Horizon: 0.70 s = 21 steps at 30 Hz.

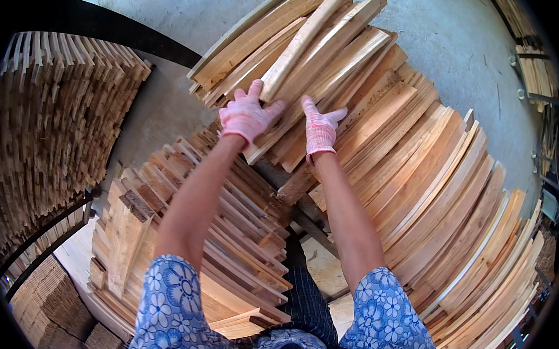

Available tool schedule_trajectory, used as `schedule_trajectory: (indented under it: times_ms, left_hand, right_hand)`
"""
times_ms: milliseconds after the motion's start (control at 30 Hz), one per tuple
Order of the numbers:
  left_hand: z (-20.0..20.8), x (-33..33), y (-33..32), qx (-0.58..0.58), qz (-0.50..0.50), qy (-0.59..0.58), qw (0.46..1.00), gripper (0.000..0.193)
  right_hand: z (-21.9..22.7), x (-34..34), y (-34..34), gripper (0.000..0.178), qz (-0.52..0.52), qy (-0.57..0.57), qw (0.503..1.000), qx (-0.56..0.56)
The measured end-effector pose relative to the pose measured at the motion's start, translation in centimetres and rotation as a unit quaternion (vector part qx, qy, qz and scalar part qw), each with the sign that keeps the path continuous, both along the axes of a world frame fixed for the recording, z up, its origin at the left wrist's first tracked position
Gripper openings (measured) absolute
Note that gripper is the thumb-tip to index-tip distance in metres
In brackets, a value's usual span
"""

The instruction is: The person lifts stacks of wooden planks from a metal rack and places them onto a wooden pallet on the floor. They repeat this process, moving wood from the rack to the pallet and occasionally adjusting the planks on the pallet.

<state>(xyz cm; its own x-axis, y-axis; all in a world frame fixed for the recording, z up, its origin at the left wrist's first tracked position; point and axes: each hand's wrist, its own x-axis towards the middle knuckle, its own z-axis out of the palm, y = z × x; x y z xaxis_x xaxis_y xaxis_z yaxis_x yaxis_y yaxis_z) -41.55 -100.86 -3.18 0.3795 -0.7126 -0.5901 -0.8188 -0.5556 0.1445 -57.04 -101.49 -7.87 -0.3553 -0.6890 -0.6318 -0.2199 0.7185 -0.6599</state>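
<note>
Left of the long row of boards [411,161], well apart from it, stands a tall stack of sticks [61,110]. Nearer that row, and just beside it, a lower pile of boards [237,208] lies under the left forearm. The left hand [248,113], gloved, rests at the far part of the row, on its left edge; its fingers are spread and its thumb stands apart, by the near end of a pale plank [304,43]. This plank lies on top of the row at its far end. Its long axis slants forward and to the right, steeper than most boards beneath, with its far end pointing away from the person. The right hand [321,128], also gloved, lies against the row to the right of the left one; two digits stand apart, but the others are hidden, so I cannot tell whether it grips anything. Judging by the hands, the step is setting or taking hold of boards; the next move seems to call for a firm, even hold by both hands.
</note>
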Motion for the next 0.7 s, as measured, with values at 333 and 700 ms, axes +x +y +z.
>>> schedule_trajectory:
  times_ms: [333,700]
  left_hand:
    - [-2.8,2.0,0.4,-0.075,0.015,0.139,0.987,0.118]
    - [9.1,-11.2,13.3,-0.007,0.257,0.604,0.755,0.136]
  right_hand:
    - [-1.0,-0.8,0.3,0.126,0.042,-0.012,0.999,-0.028]
    - [16.1,-20.0,2.1,0.116,0.29,-0.07,0.952,0.063]
